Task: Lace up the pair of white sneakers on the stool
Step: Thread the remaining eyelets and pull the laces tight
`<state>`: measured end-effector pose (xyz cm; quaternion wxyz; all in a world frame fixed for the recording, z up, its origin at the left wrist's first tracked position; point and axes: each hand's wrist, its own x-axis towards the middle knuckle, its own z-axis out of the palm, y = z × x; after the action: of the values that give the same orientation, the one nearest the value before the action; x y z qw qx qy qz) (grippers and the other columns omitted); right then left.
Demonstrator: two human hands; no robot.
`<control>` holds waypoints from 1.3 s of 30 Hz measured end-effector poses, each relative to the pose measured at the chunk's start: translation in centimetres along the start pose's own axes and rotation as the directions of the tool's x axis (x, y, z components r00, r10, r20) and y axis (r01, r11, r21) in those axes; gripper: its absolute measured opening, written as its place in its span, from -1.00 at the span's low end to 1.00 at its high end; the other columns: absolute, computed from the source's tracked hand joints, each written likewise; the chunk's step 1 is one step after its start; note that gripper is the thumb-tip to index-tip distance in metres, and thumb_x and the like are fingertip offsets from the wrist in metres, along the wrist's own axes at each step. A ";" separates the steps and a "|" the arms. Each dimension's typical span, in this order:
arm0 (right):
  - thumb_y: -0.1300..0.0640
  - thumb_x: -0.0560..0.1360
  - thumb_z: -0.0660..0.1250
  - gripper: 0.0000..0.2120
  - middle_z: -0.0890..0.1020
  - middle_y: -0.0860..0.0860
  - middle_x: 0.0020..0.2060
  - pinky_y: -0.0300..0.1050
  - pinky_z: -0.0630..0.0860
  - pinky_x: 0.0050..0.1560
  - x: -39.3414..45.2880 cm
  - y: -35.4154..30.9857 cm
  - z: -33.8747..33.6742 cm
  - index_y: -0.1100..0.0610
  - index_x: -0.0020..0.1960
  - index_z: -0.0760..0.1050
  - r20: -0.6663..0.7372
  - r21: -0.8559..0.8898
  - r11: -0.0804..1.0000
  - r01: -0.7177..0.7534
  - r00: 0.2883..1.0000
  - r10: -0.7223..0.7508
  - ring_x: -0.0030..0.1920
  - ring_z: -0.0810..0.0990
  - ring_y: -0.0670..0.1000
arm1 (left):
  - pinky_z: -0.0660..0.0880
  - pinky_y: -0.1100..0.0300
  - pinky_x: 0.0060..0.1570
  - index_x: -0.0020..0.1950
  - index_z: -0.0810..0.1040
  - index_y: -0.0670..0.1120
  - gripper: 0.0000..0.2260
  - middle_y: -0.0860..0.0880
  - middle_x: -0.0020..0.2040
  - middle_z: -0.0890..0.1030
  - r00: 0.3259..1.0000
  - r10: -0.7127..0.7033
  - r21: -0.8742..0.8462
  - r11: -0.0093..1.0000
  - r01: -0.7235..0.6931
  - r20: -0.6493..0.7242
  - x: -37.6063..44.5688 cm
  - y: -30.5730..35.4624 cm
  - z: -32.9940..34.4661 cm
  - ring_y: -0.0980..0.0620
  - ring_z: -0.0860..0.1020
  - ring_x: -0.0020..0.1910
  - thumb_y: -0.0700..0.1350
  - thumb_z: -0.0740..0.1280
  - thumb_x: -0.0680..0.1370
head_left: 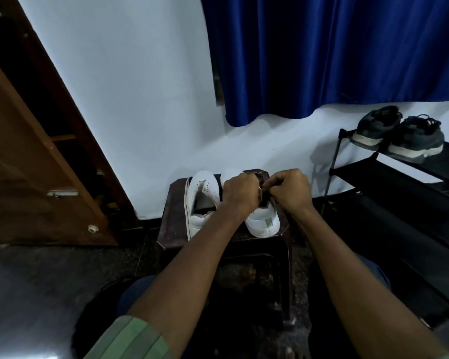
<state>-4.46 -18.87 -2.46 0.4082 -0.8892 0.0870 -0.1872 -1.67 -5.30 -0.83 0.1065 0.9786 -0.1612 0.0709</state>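
Two white sneakers stand on a dark brown stool (174, 203) in front of me, toes toward the wall. The left sneaker (201, 200) stands open and untouched. Over the right sneaker (263, 221) both my hands work close together. My left hand (240, 191) has its fingers curled over the sneaker's tongue area. My right hand (292, 190) is curled too and seems to pinch something small at the eyelets. The lace itself is hidden by my fingers.
A black shoe rack (399, 177) stands to the right with a dark pair of shoes (399, 133) on top. A blue curtain (335, 55) hangs on the white wall behind. A brown wooden door (36, 164) stands at the left.
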 end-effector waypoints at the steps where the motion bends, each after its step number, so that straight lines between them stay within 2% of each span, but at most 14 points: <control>1: 0.28 0.29 0.48 -0.75 0.69 -0.16 -0.37 -0.25 0.55 -0.22 0.0 0.1 0.1 -0.09 -0.30 0.69 0.028 -0.023 1.000 0.000 1.000 0.001 -0.27 0.67 -0.14 | 0.51 0.04 0.00 0.10 0.65 -0.10 -0.78 -0.15 0.08 0.66 0.999 0.021 0.003 1.000 -0.021 0.035 0.0 -0.2 0.1 -0.20 0.64 0.09 -0.01 0.45 0.52; 5: 0.19 0.32 0.53 -0.80 0.70 -0.15 -0.30 -0.29 0.50 -0.23 0.1 0.3 0.9 -0.11 -0.19 0.74 0.141 -0.108 0.994 0.014 0.990 0.001 -0.20 0.68 -0.11 | 0.56 0.04 0.00 0.06 0.74 0.05 -0.78 -0.05 0.06 0.70 0.986 0.091 -0.031 0.996 -0.088 0.142 -0.3 -2.0 0.3 -0.14 0.62 0.13 -0.16 0.41 0.48; 9: 0.23 0.29 0.46 -0.84 0.69 -0.10 -0.33 -0.14 0.61 -0.15 0.6 -0.7 1.9 -0.03 -0.27 0.70 0.154 -0.108 0.994 -0.003 0.988 0.020 -0.21 0.69 -0.03 | 0.53 0.07 0.00 -0.02 0.76 0.13 -0.73 -0.03 0.02 0.69 0.998 0.056 -0.071 0.996 -0.057 -0.017 -1.1 -2.8 0.6 -0.12 0.62 0.06 -0.22 0.43 0.45; 14: 0.13 0.37 0.49 -0.93 0.65 -0.06 -0.26 -0.16 0.42 -0.14 1.4 -1.9 3.2 0.05 -0.17 0.62 0.204 -0.122 0.991 0.047 0.979 -0.021 -0.14 0.63 0.02 | 0.58 0.09 -0.15 -0.19 0.73 0.07 -0.73 0.01 -0.17 0.70 0.992 -0.017 -0.178 0.984 -0.005 -0.122 -1.1 -3.6 1.1 -0.10 0.66 -0.10 -0.31 0.38 0.36; 18: 0.14 0.40 0.47 -0.92 0.68 0.06 -0.17 -0.10 0.44 -0.13 1.4 -3.1 4.3 0.12 -0.13 0.62 0.097 -0.148 0.983 0.104 0.991 -0.090 -0.10 0.63 0.13 | 0.50 0.20 -0.16 -0.10 0.76 0.11 -0.76 0.09 -0.13 0.73 0.980 -0.057 -0.313 0.950 -0.006 -0.193 -1.4 -4.9 0.6 0.09 0.60 -0.18 -0.22 0.42 0.43; 20: 0.18 0.42 0.45 -0.90 0.69 0.14 -0.10 -0.04 0.51 -0.10 1.2 -4.2 5.2 0.17 -0.08 0.63 0.049 -0.241 0.955 0.170 0.985 -0.163 -0.04 0.64 0.21 | 0.59 0.19 -0.10 -0.08 0.77 0.15 -0.81 0.21 -0.12 0.74 0.958 -0.088 -0.457 0.888 -0.049 -0.274 -1.5 -6.1 -0.2 0.22 0.63 -0.20 -0.13 0.44 0.46; 23: 0.30 0.37 0.40 -0.75 0.68 0.11 -0.01 -0.01 0.50 -0.05 0.8 -6.4 7.0 0.15 0.03 0.65 0.036 -0.242 0.890 0.386 0.921 -0.389 0.06 0.58 0.20 | 0.63 0.19 -0.04 -0.09 0.77 0.12 -0.85 0.25 -0.16 0.73 0.906 -0.230 -0.629 0.776 -0.050 -0.356 -1.1 -9.2 -1.6 0.28 0.68 -0.16 -0.13 0.45 0.50; 25: 0.33 0.35 0.35 -0.63 0.72 0.03 0.03 -0.04 0.52 0.06 0.7 -8.0 8.6 0.12 0.12 0.68 0.110 -0.105 0.863 0.494 0.868 -0.484 0.10 0.61 0.11 | 0.63 0.15 0.05 -0.11 0.76 0.09 -0.86 0.21 -0.14 0.74 0.815 -0.444 -0.688 0.721 0.077 -0.373 -0.9 -12.3 -2.2 0.24 0.69 -0.09 -0.15 0.45 0.50; 27: 0.26 0.41 0.35 -0.65 0.75 -0.05 0.04 -0.09 0.56 0.14 0.9 -9.0 10.2 0.06 0.14 0.71 0.237 0.060 0.885 0.462 0.855 -0.462 0.08 0.66 -0.01 | 0.63 0.10 0.14 -0.05 0.76 0.04 -0.87 0.09 -0.03 0.75 0.745 -0.606 -0.617 0.707 0.346 -0.277 -1.1 -15.7 -1.7 0.04 0.70 0.05 -0.08 0.40 0.50; 29: 0.18 0.47 0.41 -0.79 0.77 -0.05 -0.03 -0.09 0.60 0.12 1.6 -9.1 12.0 0.05 0.04 0.75 0.396 0.089 0.901 0.425 0.815 -0.423 0.01 0.70 -0.06 | 0.62 0.02 0.10 0.06 0.72 -0.07 -0.73 -0.10 0.07 0.72 0.748 -0.653 -0.387 0.724 0.571 -0.116 -1.9 -17.9 -0.4 -0.20 0.67 0.14 0.05 0.42 0.47; 31: 0.13 0.47 0.45 -0.88 0.76 0.03 -0.15 0.00 0.62 0.01 2.4 -8.9 13.4 0.11 -0.09 0.76 0.466 0.021 0.899 0.437 0.792 -0.396 -0.09 0.71 0.01 | 0.60 -0.03 0.08 0.17 0.63 -0.18 -0.56 -0.20 0.15 0.67 0.783 -0.622 -0.243 0.759 0.604 0.002 -2.7 -18.4 0.7 -0.28 0.63 0.19 0.09 0.49 0.44; 33: 0.14 0.43 0.45 -0.90 0.74 0.07 -0.25 -0.02 0.62 -0.09 3.0 -9.2 14.4 0.12 -0.16 0.75 0.460 -0.042 0.914 0.404 0.819 -0.342 -0.15 0.70 0.06 | 0.59 -0.02 0.09 0.22 0.57 -0.20 -0.51 -0.22 0.20 0.64 0.802 -0.597 -0.216 0.781 0.586 0.015 -2.6 -18.8 1.3 -0.28 0.61 0.22 0.07 0.53 0.44; 35: 0.17 0.37 0.43 -0.90 0.71 0.07 -0.33 -0.06 0.62 -0.18 3.4 -9.4 15.0 0.11 -0.23 0.73 0.430 -0.091 0.919 0.384 0.847 -0.312 -0.22 0.69 0.07 | 0.59 -0.01 0.07 0.23 0.56 -0.20 -0.53 -0.21 0.20 0.64 0.801 -0.598 -0.200 0.784 0.588 0.009 -1.9 -19.2 1.3 -0.26 0.61 0.21 0.02 0.54 0.43; 39: 0.16 0.26 0.37 -0.88 0.67 0.05 -0.39 -0.02 0.67 -0.17 4.0 -9.5 16.4 0.11 -0.30 0.69 0.398 -0.182 0.924 0.337 0.884 -0.245 -0.28 0.66 0.10 | 0.61 0.02 0.08 0.22 0.58 -0.19 -0.65 -0.19 0.19 0.64 0.815 -0.579 -0.120 0.807 0.578 0.033 -0.8 -19.4 1.5 -0.21 0.63 0.19 -0.12 0.48 0.47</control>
<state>5.84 -2.57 -3.97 0.2710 -0.9548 -0.1039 -0.0647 4.10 12.55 -5.99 0.1843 0.9724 0.1406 0.0275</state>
